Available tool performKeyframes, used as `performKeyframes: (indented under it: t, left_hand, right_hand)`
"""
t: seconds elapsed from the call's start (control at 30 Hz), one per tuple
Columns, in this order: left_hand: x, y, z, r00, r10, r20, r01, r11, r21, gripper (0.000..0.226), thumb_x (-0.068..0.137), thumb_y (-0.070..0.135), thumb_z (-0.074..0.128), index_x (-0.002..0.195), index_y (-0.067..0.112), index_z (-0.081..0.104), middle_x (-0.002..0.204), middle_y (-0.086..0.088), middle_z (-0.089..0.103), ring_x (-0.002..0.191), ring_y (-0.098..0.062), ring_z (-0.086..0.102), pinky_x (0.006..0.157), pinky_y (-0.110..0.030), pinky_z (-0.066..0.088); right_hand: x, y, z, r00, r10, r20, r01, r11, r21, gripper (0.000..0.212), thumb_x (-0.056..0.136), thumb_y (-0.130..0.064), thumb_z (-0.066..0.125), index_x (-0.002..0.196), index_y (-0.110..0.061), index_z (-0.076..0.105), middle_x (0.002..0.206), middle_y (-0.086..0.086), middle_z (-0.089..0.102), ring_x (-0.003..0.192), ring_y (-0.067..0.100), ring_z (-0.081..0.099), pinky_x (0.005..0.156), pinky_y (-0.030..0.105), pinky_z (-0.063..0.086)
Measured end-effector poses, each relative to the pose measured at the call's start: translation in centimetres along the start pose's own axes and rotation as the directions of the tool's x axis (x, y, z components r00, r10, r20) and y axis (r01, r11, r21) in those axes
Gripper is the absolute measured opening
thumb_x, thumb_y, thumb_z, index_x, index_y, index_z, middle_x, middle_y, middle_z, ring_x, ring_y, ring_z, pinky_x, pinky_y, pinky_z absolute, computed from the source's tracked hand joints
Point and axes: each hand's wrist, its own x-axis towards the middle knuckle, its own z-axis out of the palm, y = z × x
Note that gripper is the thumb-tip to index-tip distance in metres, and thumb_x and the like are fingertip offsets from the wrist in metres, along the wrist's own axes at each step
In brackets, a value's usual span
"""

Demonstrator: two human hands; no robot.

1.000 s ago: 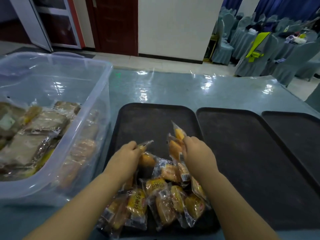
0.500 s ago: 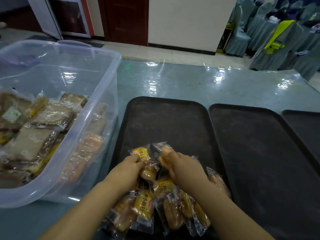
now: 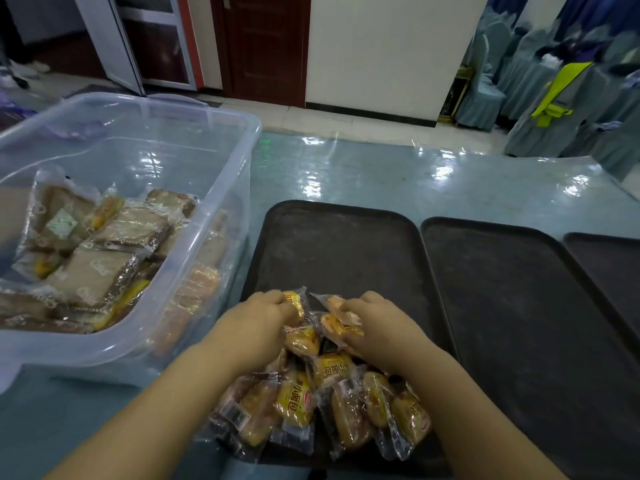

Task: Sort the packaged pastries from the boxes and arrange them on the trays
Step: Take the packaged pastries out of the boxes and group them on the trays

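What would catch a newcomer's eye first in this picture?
The left hand and right hand grip yellow-wrapped bun packets heaped at the near end of the leftmost dark rectangular tray. Left of it stands a clear plastic bin holding brown packaged pastries.

The table (image 3: 346, 174) has a shiny blue-grey top. A big clear box (image 3: 242, 114) sits on its left side. Next to the box, three dark flat trays lie in a row. The first tray (image 3: 339, 251) is just beside the box, the middle tray (image 3: 502, 289) is close beside it, and the third tray (image 3: 609, 268) is at the right edge.
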Motion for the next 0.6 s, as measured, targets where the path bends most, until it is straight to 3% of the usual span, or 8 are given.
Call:
performKeyframes:
  t: [0.2, 0.33, 0.6]
  left_hand:
    - [-0.6, 1.8, -7.3, 0.964, 0.148, -0.223, -0.109, 0.978, 0.179, 0.033, 0.093, 0.026, 0.044, 0.125, 0.027, 0.052, 0.117, 0.006, 0.051, 0.102, -0.016, 0.052, 0.081, -0.033, 0.050]
    - [-2.0, 1.6, -12.5, 0.936, 0.213, -0.280, -0.134, 0.952, 0.275, 0.031, 0.095, 0.035, 0.041, 0.122, 0.027, 0.051, 0.114, 0.007, 0.052, 0.101, -0.015, 0.053, 0.076, -0.029, 0.046]
    - [-5.1, -8.5, -18.1, 0.956, 0.091, -0.279, 0.004, 0.946, 0.324, 0.033, 0.094, 0.042, 0.039, 0.125, 0.034, 0.050, 0.118, 0.013, 0.052, 0.104, -0.012, 0.056, 0.076, -0.027, 0.047]
  right_hand:
    - [-0.1, -2.4, -5.0, 0.983, -0.100, -0.155, 0.099, 0.995, -0.014, 0.037, 0.092, -0.039, 0.053, 0.127, -0.031, 0.050, 0.116, -0.010, 0.052, 0.100, 0.007, 0.052, 0.085, 0.029, 0.049]
    - [0.7, -5.4, -8.3, 0.959, -0.176, -0.223, 0.170, 0.984, -0.047, 0.033, 0.091, -0.039, 0.055, 0.122, -0.030, 0.053, 0.107, -0.010, 0.056, 0.096, 0.007, 0.053, 0.084, 0.030, 0.050]
    - [4.1, -14.8, -12.1, 0.895, -0.309, -0.321, 0.294, 0.951, -0.095, 0.028, 0.091, -0.038, 0.055, 0.117, -0.028, 0.056, 0.102, -0.010, 0.060, 0.092, 0.008, 0.056, 0.082, 0.032, 0.051]
